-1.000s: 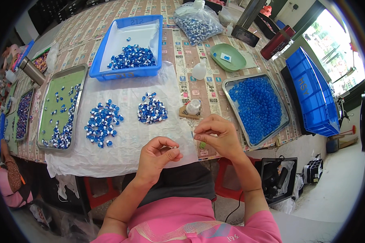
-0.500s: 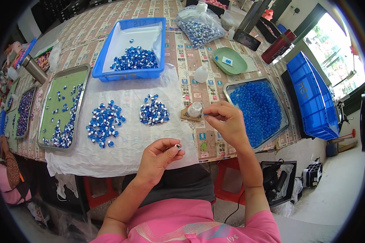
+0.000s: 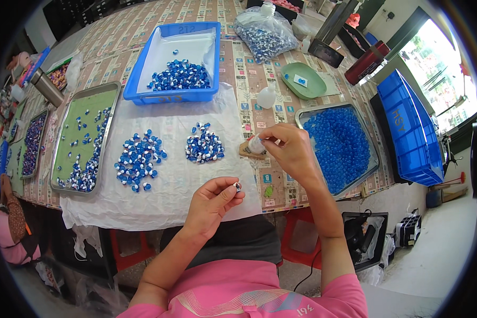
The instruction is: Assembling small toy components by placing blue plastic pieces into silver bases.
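My left hand point(image 3: 213, 204) is closed over the near edge of the white sheet point(image 3: 196, 196), pinching a small white-and-dark bead point(image 3: 237, 186) between thumb and forefinger. My right hand point(image 3: 289, 151) reaches to a small whitish pot point(image 3: 256, 144) on a brown cardboard piece point(image 3: 253, 155). Its fingertips are pinched together at the pot; what they hold, if anything, is hidden. Two piles of blue-and-white beads lie on the sheet, a loose pile point(image 3: 139, 160) on the left and a tighter pile point(image 3: 204, 146) nearer my hands. Right of my right hand, a metal tray point(image 3: 377, 159) holds clear blue beads point(image 3: 336, 146).
A blue tub point(image 3: 172, 99) with blue-and-white beads stands behind the piles. A green-lined metal tray point(image 3: 71, 127) is at left. Farther back are a white squeeze bottle point(image 3: 266, 98), a green dish point(image 3: 312, 85), a bead-filled bag point(image 3: 265, 37) and a red flask point(image 3: 367, 62). Another person's arm point(image 3: 15, 212) shows far left.
My right hand has moved slightly left, bringing its fingertips from beside the pot up against it. My left hand keeps its pinch on the bead. The whole view has shifted slightly.
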Tool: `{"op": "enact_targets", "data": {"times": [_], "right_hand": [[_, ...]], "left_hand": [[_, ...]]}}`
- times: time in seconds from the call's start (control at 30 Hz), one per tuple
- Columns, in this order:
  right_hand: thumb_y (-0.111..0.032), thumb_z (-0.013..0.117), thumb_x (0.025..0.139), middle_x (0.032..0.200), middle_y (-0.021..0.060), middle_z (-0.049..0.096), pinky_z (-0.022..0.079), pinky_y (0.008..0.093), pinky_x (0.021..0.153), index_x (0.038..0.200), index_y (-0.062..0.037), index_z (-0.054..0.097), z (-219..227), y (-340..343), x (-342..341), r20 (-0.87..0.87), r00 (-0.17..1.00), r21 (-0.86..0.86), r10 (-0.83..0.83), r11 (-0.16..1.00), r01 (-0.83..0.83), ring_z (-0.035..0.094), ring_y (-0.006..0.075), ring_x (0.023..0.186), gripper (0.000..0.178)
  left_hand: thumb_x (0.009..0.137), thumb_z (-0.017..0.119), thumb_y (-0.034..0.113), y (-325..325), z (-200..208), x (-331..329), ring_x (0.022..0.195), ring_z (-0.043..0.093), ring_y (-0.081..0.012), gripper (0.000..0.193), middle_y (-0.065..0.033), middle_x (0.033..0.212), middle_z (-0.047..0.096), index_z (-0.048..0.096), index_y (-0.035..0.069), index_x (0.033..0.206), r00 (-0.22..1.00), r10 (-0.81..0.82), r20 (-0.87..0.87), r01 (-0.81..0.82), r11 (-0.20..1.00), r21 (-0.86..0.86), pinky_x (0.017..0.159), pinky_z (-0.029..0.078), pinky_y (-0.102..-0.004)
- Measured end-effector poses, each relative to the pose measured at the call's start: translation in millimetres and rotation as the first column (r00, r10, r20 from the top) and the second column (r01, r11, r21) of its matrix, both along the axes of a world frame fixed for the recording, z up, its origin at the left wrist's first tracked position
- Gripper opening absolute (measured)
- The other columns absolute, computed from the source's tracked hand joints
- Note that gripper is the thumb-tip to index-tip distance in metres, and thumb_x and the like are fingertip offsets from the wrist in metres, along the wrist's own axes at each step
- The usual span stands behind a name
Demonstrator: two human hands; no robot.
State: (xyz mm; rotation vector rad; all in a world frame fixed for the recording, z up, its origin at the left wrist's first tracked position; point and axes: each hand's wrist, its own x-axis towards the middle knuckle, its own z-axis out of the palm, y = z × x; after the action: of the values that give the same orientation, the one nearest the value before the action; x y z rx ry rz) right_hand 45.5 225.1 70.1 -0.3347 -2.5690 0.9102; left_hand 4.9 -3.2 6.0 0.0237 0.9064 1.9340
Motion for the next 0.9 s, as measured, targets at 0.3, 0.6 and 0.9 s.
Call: {"op": "enact_targets", "data": {"times": [0.3, 0.6, 0.9], "right_hand": [[0.002, 0.072, 0.078, 0.09, 0.0092, 0.071, 0.053, 0.0265, 0.066, 0.095, -0.0023, 0.074, 0.4, -32.4, 27.2, -0.086, 0.989, -0.194, 0.122, 0.972, -0.137, 0.068, 0.0154, 0.078, 0.018], [0.004, 0.072, 0.078, 0.095, 0.0107, 0.07, 0.055, 0.0269, 0.07, 0.099, -0.0021, 0.074, -11.8, -51.5, 55.1, -0.095, 0.976, -0.336, 0.194, 0.917, -0.215, 0.068, 0.0163, 0.083, 0.022], [0.0, 0.075, 0.078, 0.087, 0.0103, 0.071, 0.054, 0.0317, 0.068, 0.096, -0.0042, 0.074, -7.5, -47.5, 63.3, -0.07, 0.977, -0.342, 0.203, 0.915, -0.215, 0.068, 0.0231, 0.081, 0.019]], "left_hand": [[0.096, 0.062, 0.005, 1.5, -1.2, -1.0, 0.096, 0.068, -0.0168, 0.022, -0.0087, 0.108, 0.068, 0.061, 0.002, 0.118, 0.999, -0.008, 0.035, 0.008, 1.0, 0.008, 0.086, 0.057, -0.0278], [0.096, 0.061, 0.003, 6.1, -4.0, 6.3, 0.095, 0.068, -0.0172, 0.023, -0.0105, 0.105, 0.068, 0.061, 0.0, 0.119, 0.998, -0.05, 0.05, 0.045, 0.996, 0.082, 0.086, 0.057, -0.0289], [0.095, 0.062, 0.004, 7.3, -7.9, 13.4, 0.09, 0.069, -0.0165, 0.02, -0.0106, 0.101, 0.07, 0.064, 0.0, 0.115, 0.998, -0.059, -0.028, 0.061, 0.996, 0.066, 0.082, 0.058, -0.0291]]}}
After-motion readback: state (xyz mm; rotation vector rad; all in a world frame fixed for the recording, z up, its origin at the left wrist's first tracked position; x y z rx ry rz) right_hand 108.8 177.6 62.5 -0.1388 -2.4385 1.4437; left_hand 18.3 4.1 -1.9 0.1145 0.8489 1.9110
